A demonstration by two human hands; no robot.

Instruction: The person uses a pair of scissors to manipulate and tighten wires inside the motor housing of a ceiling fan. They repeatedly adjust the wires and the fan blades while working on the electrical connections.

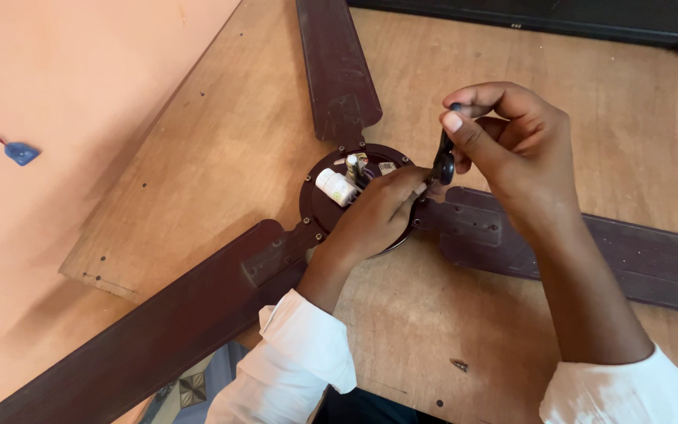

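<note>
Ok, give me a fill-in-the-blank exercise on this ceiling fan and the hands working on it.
1. The ceiling fan lying on the wooden board has ___ dark brown blades.
2. The small cylinder on the fan's hub is ___ in colour.
3. The black tool is gripped by the ___ hand.
4. The left hand rests on the fan's ___.

Missing words: three; white; right; hub

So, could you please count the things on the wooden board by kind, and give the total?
Dark brown fan blades: 3
Fan motor hub: 1
White cylindrical capacitor: 1
Black tool, held in the right hand: 1
Loose screw: 1
Total: 7
</note>
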